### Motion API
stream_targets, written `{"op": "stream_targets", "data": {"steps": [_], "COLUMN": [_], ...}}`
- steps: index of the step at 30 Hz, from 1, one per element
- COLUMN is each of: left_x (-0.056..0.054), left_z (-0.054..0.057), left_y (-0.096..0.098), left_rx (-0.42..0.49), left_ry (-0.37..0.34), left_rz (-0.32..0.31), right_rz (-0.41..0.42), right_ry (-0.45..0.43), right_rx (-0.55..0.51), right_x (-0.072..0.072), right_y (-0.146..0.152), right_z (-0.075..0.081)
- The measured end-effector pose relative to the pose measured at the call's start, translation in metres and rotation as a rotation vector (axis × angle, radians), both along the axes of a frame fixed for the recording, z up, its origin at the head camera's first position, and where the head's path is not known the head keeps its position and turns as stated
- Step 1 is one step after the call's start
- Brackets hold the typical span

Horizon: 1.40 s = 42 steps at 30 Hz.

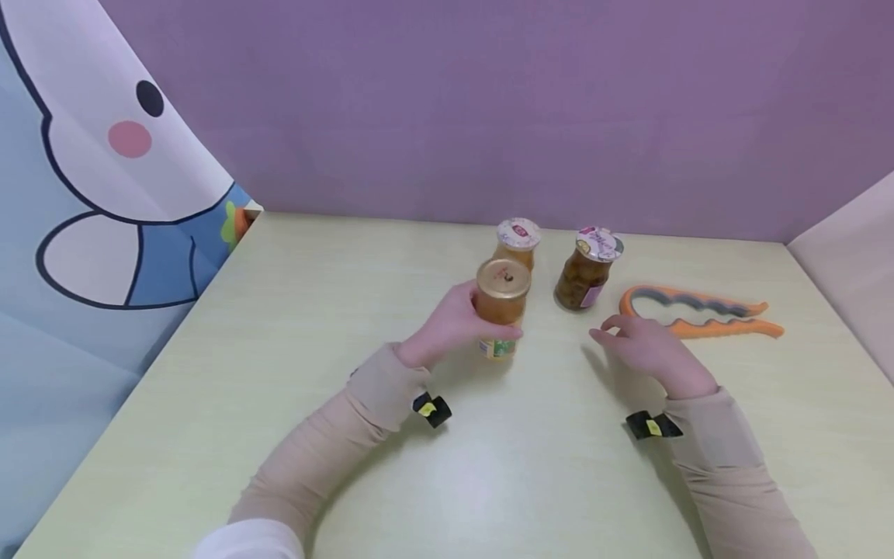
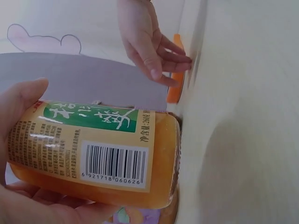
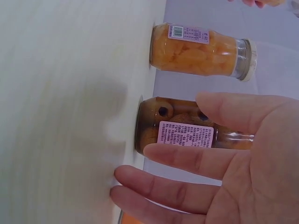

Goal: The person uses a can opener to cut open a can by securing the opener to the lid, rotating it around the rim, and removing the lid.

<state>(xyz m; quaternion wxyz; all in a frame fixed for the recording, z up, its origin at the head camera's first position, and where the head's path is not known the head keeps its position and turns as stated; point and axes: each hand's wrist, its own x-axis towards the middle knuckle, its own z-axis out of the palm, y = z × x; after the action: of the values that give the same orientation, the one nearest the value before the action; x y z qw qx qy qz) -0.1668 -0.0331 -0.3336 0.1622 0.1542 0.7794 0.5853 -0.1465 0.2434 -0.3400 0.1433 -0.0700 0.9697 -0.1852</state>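
My left hand [image 1: 447, 326] grips a glass jar [image 1: 501, 307] with a gold lid and orange contents. In the left wrist view, thumb and fingers wrap the sides of this jar [image 2: 161, 158], which has a yellow label with a green panel and a barcode. It is upright, its base close to the tabletop; whether they touch I cannot tell. My right hand [image 1: 646, 349] holds nothing, its fingers loosely extended just above the table. It is nearest the orange jar opener [image 1: 733, 329] with grey wavy inner grips, and a dark brown jar [image 3: 154, 126] stands beyond its fingers.
Behind the held jar stands a jar of orange fruit pieces [image 3: 196, 51] with a white printed lid. The dark jar [image 1: 583, 279] is right of it, also with a printed lid. A purple backdrop [image 1: 489, 116] rises at the table's [image 1: 335, 256] far edge.
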Motion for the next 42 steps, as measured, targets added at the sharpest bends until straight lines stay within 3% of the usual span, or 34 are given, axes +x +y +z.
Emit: {"op": "stream_targets", "data": {"steps": [12,22,32,42], "left_x": [0.003,0.001,-0.006,-0.009], "left_z": [-0.017,-0.021,-0.024,-0.025], "left_y": [0.016,0.015,0.013,0.015], "left_rx": [-0.041,-0.026,-0.068,-0.053], "left_ry": [-0.040,-0.039,0.028,0.072], "left_rz": [-0.025,-0.026,-0.063,-0.088], "right_rz": [0.002,0.012,0.029,0.022], "right_ry": [-0.036,-0.047,-0.030,-0.040], "right_rx": [0.000,0.001,-0.010,-0.011], "right_x": [-0.002,-0.002,-0.004,-0.008], "right_y": [0.000,-0.002,0.000,0.009], "right_z": [-0.005,-0.006,-0.008,-0.002]}}
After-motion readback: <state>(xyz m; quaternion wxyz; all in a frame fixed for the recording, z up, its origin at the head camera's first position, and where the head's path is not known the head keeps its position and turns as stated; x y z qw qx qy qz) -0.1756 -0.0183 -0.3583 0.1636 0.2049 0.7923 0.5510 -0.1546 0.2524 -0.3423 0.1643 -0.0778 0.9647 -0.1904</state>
